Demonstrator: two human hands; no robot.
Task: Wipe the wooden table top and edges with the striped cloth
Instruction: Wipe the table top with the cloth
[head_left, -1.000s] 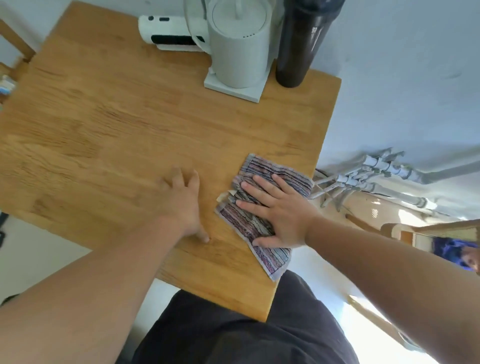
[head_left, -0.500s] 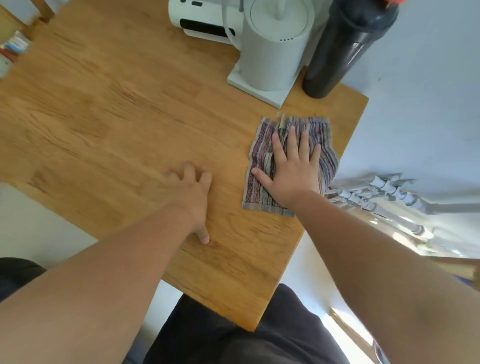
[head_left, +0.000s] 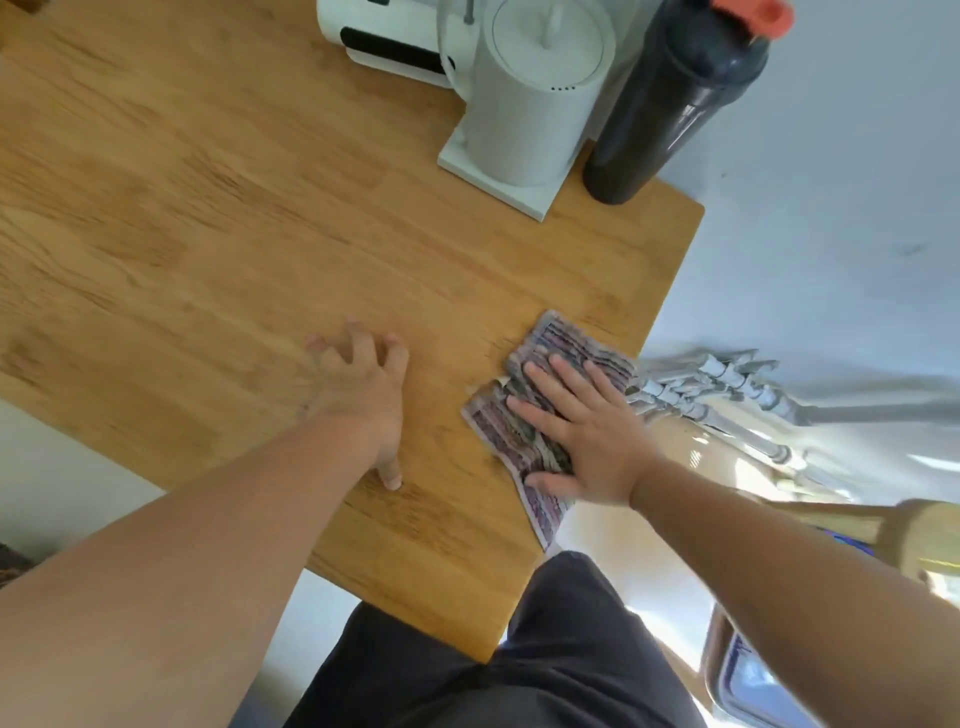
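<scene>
lying under right hand (head_left: 589, 441), apart from left hand (head_left: 363, 387): striped cloth (head_left: 566, 340)

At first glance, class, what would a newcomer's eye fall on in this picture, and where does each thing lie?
The right hand, pressed flat on the striped cloth at the right edge of the wooden table, draws the eye first. The left hand rests beside it on bare wood. At the far corner stand a grey kettle and a black bottle with an orange cap.
</scene>
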